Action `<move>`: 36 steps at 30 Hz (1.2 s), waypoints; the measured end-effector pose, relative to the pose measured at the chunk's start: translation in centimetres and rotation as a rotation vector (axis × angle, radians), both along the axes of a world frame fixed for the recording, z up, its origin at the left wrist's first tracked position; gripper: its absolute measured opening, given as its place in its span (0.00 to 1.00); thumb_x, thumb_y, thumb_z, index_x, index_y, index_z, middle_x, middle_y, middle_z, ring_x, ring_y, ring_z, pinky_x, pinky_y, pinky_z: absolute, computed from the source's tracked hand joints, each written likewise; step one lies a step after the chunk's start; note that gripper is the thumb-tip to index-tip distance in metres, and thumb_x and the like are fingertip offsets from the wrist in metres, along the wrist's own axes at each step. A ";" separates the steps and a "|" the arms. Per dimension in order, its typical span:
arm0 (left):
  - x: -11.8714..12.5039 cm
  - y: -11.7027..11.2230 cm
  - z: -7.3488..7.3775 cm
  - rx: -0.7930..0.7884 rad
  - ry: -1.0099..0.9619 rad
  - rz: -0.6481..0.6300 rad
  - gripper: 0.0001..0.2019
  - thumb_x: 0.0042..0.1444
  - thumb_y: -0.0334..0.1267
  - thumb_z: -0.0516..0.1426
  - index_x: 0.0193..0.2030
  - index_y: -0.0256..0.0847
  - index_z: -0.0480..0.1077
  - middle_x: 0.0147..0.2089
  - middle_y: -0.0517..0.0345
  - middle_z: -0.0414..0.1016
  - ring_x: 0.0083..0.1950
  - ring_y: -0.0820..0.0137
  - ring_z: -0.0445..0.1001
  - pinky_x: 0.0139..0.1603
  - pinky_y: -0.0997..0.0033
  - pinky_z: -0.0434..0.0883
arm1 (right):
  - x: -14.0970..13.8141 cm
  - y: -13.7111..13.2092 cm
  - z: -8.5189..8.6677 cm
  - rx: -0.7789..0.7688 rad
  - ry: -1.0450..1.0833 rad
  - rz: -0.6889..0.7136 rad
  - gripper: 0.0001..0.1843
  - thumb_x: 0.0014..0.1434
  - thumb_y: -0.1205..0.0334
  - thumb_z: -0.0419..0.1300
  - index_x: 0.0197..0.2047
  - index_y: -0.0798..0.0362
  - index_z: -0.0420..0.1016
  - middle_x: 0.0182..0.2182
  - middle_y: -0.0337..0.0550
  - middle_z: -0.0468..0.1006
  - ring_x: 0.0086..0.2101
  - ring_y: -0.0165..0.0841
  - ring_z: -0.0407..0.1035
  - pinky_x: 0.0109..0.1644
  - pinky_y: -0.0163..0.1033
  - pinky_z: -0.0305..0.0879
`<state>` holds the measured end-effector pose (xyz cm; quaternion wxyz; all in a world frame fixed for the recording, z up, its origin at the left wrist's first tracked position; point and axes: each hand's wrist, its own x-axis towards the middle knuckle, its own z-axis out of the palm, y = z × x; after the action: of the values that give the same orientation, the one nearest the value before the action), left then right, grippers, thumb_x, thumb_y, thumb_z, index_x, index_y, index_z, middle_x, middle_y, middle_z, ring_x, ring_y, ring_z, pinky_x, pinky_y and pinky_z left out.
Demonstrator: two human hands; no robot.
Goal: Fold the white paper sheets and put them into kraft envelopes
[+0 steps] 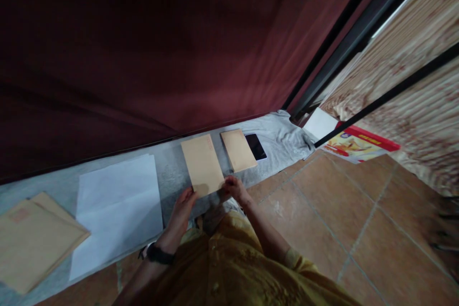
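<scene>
A tan paper envelope lies in front of me between my two hands, over the grey cloth. My left hand pinches its near left corner. At the near right corner, my right hand grips the same envelope with curled fingers. Just right of it rests another tan envelope, which partly covers a dark-screened phone. To my left are white paper sheets, and several larger tan envelopes overlap their left edge.
The grey cloth covers a long narrow surface against a dark red curtain. Black metal bars cross on the right. Beyond them, a red and yellow printed box sits on the tiled floor.
</scene>
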<state>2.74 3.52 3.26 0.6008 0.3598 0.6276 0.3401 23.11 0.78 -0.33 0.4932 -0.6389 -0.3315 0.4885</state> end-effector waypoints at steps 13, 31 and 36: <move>6.0 2.0 2.1 0.111 -0.021 -0.283 0.16 0.38 0.47 0.64 0.31 0.39 0.75 0.27 0.61 0.74 0.28 0.72 0.66 0.29 0.73 0.62 | 4.3 -0.4 2.0 0.087 0.165 -0.328 0.16 0.46 0.52 0.69 0.33 0.49 0.68 0.24 0.31 0.69 0.22 0.27 0.64 0.25 0.34 0.67; 15.7 6.5 1.1 0.185 0.069 -0.408 0.14 0.38 0.41 0.63 0.33 0.37 0.73 0.24 0.63 0.71 0.24 0.74 0.67 0.26 0.75 0.61 | 11.1 1.2 1.8 0.188 0.036 -0.535 0.14 0.47 0.52 0.64 0.32 0.50 0.69 0.24 0.33 0.70 0.24 0.28 0.67 0.30 0.34 0.68; 16.2 6.7 0.1 0.184 0.106 -0.400 0.15 0.39 0.39 0.63 0.35 0.38 0.72 0.23 0.63 0.72 0.24 0.73 0.69 0.26 0.74 0.63 | 11.3 1.3 1.1 0.154 -0.018 -0.563 0.11 0.49 0.53 0.62 0.32 0.50 0.67 0.24 0.33 0.70 0.24 0.28 0.67 0.29 0.33 0.67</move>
<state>18.90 10.19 3.38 0.5873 0.5477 0.5406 0.2507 34.45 2.11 0.79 0.6535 -0.6707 -0.1819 0.3000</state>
